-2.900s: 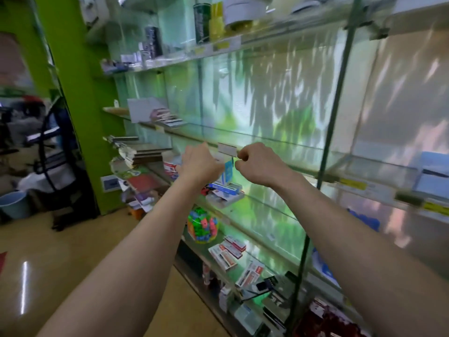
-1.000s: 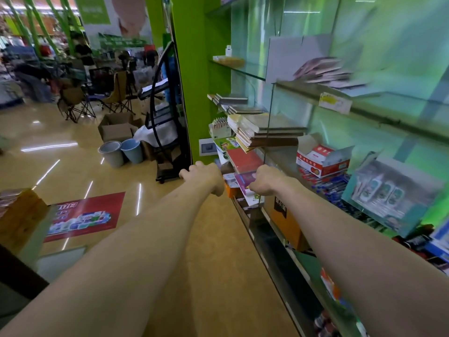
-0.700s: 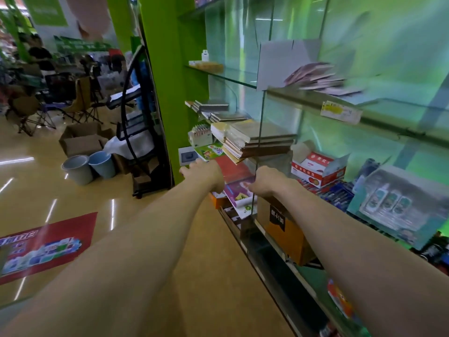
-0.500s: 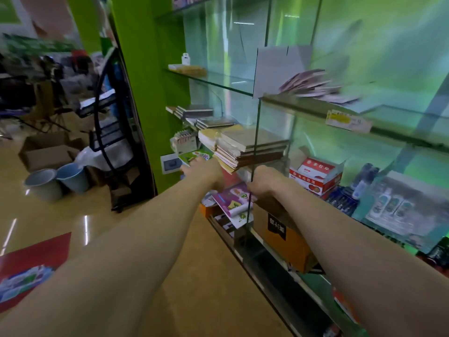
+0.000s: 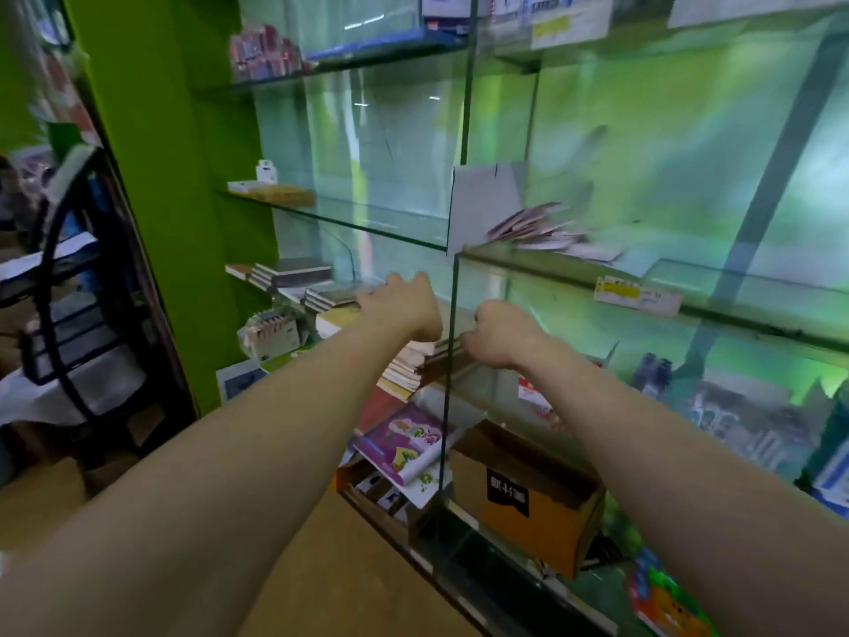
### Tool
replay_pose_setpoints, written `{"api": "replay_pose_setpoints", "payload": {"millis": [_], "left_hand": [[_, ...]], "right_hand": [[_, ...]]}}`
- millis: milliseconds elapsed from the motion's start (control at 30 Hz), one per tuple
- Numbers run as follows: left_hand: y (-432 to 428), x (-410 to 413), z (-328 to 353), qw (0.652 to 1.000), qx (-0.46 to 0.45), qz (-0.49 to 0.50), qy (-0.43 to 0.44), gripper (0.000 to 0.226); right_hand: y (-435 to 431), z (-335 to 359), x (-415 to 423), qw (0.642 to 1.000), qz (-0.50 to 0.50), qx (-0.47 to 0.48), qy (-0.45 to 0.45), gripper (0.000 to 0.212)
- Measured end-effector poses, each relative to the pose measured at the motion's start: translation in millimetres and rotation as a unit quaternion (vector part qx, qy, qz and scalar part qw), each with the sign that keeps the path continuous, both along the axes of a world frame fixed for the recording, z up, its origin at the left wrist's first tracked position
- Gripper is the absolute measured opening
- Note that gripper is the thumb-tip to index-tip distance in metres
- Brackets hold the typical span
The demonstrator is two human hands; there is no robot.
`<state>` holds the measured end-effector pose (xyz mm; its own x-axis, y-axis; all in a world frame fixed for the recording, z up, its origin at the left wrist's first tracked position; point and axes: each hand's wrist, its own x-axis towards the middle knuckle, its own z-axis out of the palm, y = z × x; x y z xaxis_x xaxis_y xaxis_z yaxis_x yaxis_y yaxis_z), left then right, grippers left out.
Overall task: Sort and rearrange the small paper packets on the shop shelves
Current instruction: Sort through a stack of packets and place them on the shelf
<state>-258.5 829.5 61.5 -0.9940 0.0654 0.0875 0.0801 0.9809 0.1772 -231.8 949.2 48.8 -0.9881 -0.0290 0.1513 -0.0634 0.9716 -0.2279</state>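
A loose pile of small pinkish paper packets (image 5: 544,227) lies on a glass shelf (image 5: 528,262) beside an upright white card (image 5: 482,202). Both my arms reach toward the shelf below it. My left hand (image 5: 404,305) hovers over a stack of notebooks (image 5: 409,363), left of the vertical glass divider (image 5: 452,342); its fingers point away and are hidden. My right hand (image 5: 503,335) is just right of the divider, fingers curled, with nothing visible in it. The picture is blurred.
More notebook stacks (image 5: 294,273) sit further left on the shelf. A cardboard box (image 5: 528,494) and colourful booklets (image 5: 404,445) fill the lower shelf. Small red packs (image 5: 264,52) stand on the top shelf. A black rack (image 5: 69,314) stands at left by the green pillar (image 5: 165,177).
The view has swung from the shop floor toward the shelves. Both hands have risen from the lower booklets to the notebook stack's height. The card they held 2.9 s ago is gone from them.
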Motion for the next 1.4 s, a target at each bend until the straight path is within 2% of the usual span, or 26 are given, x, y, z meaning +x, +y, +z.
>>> {"api": "replay_pose_setpoints", "payload": {"millis": [67,167,333,433,533,733,1033,1133,1233,1300,1400], "left_hand": [[7,-10,14,1.0,-0.004,-0.009,0.027,0.071],[21,-25,30,0.999,0.001,-0.032,0.043,0.069],[50,-55,49,0.995,0.006,-0.072,0.07,0.065],[70,-72,56,0.992,0.009,-0.105,0.076,0.067],[91,-90,56,0.986,-0.004,-0.142,0.085,0.068],[136,-119,60,0.974,-0.002,-0.208,0.093,0.07],[199,-156,51,0.941,0.026,-0.311,0.131,0.073],[212,-163,50,0.922,0.012,-0.354,0.155,0.06],[220,-171,46,0.894,-0.039,-0.425,0.138,0.041],[222,-180,39,0.882,-0.068,-0.441,0.152,0.044],[222,-190,32,0.862,-0.093,-0.448,0.217,0.046]], "right_hand": [[6,14,-6,1.0,-0.011,0.013,0.02,0.033],[18,30,-16,0.998,-0.025,0.022,0.051,0.022],[48,50,-41,0.992,-0.046,0.011,0.116,0.02],[73,66,-57,0.988,-0.059,0.007,0.143,0.03],[106,79,-71,0.983,-0.089,-0.001,0.158,0.031],[175,85,-102,0.979,-0.16,-0.011,0.126,0.033],[225,71,-123,0.979,-0.194,-0.005,0.065,0.045],[231,66,-124,0.981,-0.193,-0.015,0.012,0.063],[235,58,-126,0.978,-0.19,-0.025,-0.084,0.087],[238,52,-130,0.973,-0.195,-0.026,-0.119,0.09],[240,46,-135,0.97,-0.21,-0.021,-0.121,0.089]]}}
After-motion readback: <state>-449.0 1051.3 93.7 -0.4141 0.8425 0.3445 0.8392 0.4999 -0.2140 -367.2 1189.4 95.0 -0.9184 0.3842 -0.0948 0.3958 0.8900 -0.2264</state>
